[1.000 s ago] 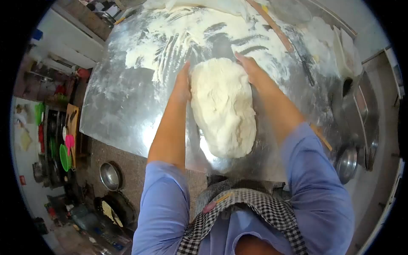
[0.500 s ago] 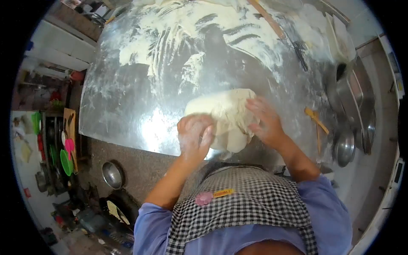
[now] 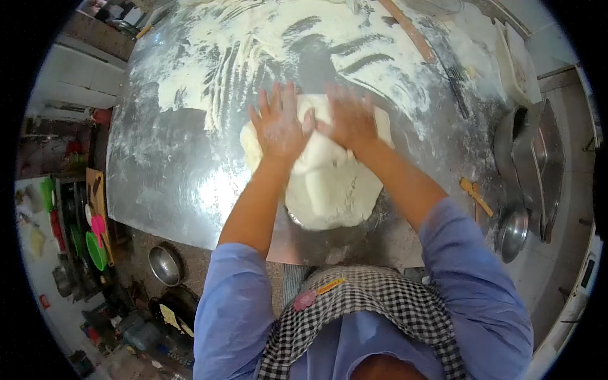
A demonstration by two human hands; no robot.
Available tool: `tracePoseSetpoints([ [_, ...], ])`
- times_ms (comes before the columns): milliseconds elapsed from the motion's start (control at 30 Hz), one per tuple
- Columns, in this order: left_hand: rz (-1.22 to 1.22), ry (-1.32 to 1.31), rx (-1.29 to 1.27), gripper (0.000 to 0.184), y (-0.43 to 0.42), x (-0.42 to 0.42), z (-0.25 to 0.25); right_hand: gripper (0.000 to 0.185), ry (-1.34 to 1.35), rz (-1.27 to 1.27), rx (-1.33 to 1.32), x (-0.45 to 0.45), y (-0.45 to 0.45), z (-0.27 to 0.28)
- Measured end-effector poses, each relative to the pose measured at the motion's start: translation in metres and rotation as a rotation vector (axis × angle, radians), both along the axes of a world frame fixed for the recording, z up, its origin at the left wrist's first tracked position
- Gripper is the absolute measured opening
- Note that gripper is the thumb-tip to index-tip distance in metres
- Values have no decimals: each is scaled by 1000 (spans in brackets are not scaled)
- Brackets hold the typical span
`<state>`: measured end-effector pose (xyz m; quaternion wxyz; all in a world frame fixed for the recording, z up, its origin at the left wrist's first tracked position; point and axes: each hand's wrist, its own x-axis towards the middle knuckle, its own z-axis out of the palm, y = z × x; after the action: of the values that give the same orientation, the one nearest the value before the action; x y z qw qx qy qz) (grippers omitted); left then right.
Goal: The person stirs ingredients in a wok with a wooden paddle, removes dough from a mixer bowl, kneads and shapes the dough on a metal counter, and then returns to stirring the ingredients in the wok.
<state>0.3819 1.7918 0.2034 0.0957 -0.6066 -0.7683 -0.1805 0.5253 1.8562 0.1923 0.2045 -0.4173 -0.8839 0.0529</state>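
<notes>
A large pale lump of dough [image 3: 335, 193] lies spread on the metal tabletop [image 3: 171, 164], with a raised fold across its middle. Pressed on its far left part is my left hand [image 3: 279, 125], fingers spread and pointing away from me. My right hand [image 3: 349, 117] lies on the far right part, fingers stretched out and a little blurred. The thumbs come close together over the dough. Both arms reach straight forward. Part of the dough is hidden under the palms and wrists.
Loose flour [image 3: 253, 47] covers the far part of the table. A wooden rolling pin [image 3: 408, 30] and a dark brush-like tool [image 3: 457, 88] lie at the far right. Metal bowls [image 3: 513, 231] and pans [image 3: 538, 158] stand by the right edge. Another metal bowl [image 3: 166, 265] sits lower left.
Both hands have moved forward from the dough's near sides onto its far part, and the arms have straightened. The dough has been pushed away and spread wider and flatter.
</notes>
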Motion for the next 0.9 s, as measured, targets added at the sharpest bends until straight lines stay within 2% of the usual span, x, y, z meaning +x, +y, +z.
tracePoseSetpoints([
  [67,18,-10,64,58,28,-12,-4,68,21,-45,55,-11,26,-6],
  [133,-1,-77,96,55,33,-17,-4,66,-30,-76,-158,-16,40,1],
  [233,-62,-302,-244,52,13,-17,26,59,-27,-48,-454,7,9,42],
  [267,-110,-468,-218,48,-12,-16,40,56,17,10,-538,25,-9,60],
  [333,-294,-393,-136,42,-81,-5,67,41,-68,176,-655,65,-70,101],
  [367,-283,-415,-329,31,-113,4,88,37,-122,256,-500,87,-105,102],
  [400,-331,-376,-228,19,-140,12,87,34,-179,340,-353,104,-134,98],
  [433,-325,-307,-111,19,-161,21,93,36,-62,302,-294,109,-150,98],
  [500,-390,-254,95,28,-177,40,78,41,170,222,-190,113,-177,92],
  [600,-432,-191,-53,44,-197,63,42,62,3,148,-108,98,-196,44],
  [700,-411,-185,-32,52,-207,62,8,70,-4,126,-167,92,-205,28],
  [900,-303,-142,-43,56,-118,33,7,64,-4,8,-121,58,-120,17],
])
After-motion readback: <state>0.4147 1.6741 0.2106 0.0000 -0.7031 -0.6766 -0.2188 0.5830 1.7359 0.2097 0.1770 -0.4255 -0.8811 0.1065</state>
